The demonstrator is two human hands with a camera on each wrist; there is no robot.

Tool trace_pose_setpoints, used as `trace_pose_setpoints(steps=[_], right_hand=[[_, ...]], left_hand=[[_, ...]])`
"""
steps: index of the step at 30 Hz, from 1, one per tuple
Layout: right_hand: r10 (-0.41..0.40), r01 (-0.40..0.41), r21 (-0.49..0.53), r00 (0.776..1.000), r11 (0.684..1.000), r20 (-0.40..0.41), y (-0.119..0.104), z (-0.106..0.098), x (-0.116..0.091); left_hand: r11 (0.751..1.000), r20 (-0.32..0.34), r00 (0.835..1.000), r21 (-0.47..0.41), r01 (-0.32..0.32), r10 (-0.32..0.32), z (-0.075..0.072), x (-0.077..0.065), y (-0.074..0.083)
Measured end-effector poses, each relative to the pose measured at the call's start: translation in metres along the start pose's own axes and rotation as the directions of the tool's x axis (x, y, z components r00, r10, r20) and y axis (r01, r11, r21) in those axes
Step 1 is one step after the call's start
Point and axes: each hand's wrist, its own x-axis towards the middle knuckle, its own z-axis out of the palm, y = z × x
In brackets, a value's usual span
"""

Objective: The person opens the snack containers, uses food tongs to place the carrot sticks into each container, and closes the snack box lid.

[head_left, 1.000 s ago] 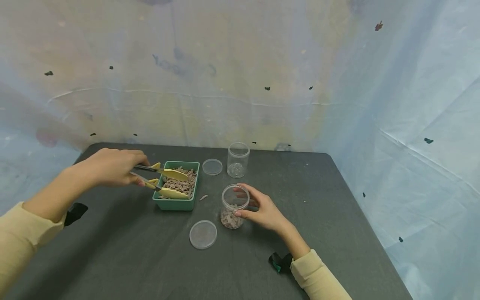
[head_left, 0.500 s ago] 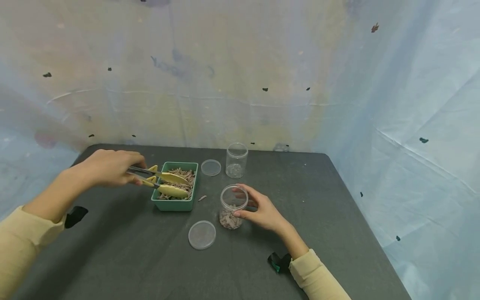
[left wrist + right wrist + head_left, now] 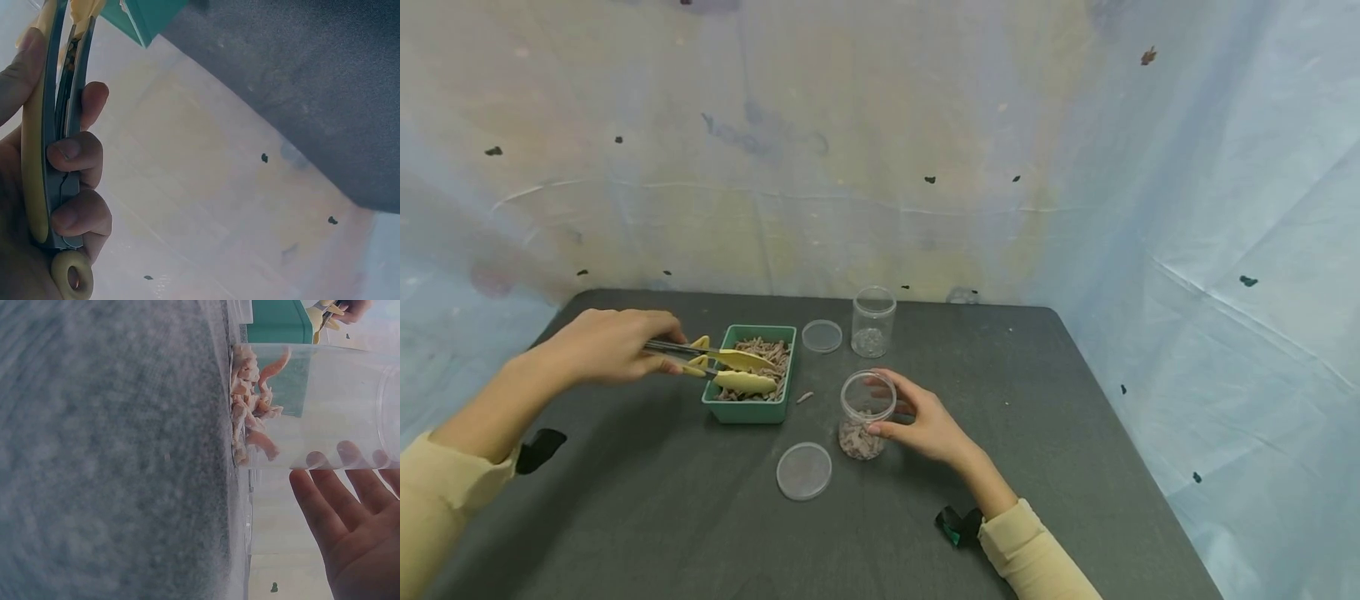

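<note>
My left hand (image 3: 617, 343) grips a pair of tongs (image 3: 69, 125) with yellow tips, its fingers curled round the handles in the left wrist view. The tong tips lie close together over a green tray (image 3: 745, 412) of greyish-brown strips (image 3: 767, 354). My right hand (image 3: 921, 421) holds a clear jar (image 3: 859, 408) upright on the table, thumb on one side and fingers on the other. Pale pinkish strips (image 3: 250, 406) cover the jar's bottom in the right wrist view. Whether the tong tips pinch any strips is hidden.
Behind the held jar stands a second clear jar (image 3: 873, 321). One round lid (image 3: 822, 336) lies beside it, another lid (image 3: 804, 472) nearer the front. A loose strip (image 3: 805, 397) rests between tray and jar. Plastic sheeting (image 3: 850, 167) borders the dark table (image 3: 1037, 417).
The tong tips have drawn closer together over the tray. My left hand has shifted slightly left and down. The right hand and jar stay put.
</note>
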Motion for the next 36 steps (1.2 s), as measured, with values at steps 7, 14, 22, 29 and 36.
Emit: trace_pose_setpoints(steps=[7, 14, 22, 29, 36], right_hand=[[-0.003, 0.003, -0.005, 1.0, 1.0, 0.0, 0.0, 0.0, 0.0], [-0.001, 0.001, -0.004, 1.0, 1.0, 0.002, -0.001, 0.001, 0.0], [0.01, -0.01, -0.001, 1.0, 1.0, -0.003, -0.001, 0.0, 0.0], [0.006, -0.006, -0.009, 1.0, 1.0, 0.0, -0.002, 0.0, -0.001], [0.012, -0.012, -0.012, 1.0, 1.0, -0.003, -0.003, 0.0, -0.002]], left_hand=[[1.0, -0.029, 1.0, -0.018, 0.004, -0.005, 0.002, -0.005, -0.005], [0.999, -0.038, 0.999, -0.031, 0.018, -0.02, 0.002, -0.01, -0.007], [0.998, -0.06, 0.997, -0.051, 0.046, -0.049, -0.001, -0.015, -0.01], [0.995, -0.079, 0.994, -0.074, 0.064, -0.069, -0.007, -0.018, -0.01], [0.994, -0.084, 0.993, -0.083, 0.075, -0.082, -0.012, -0.02, -0.01]])
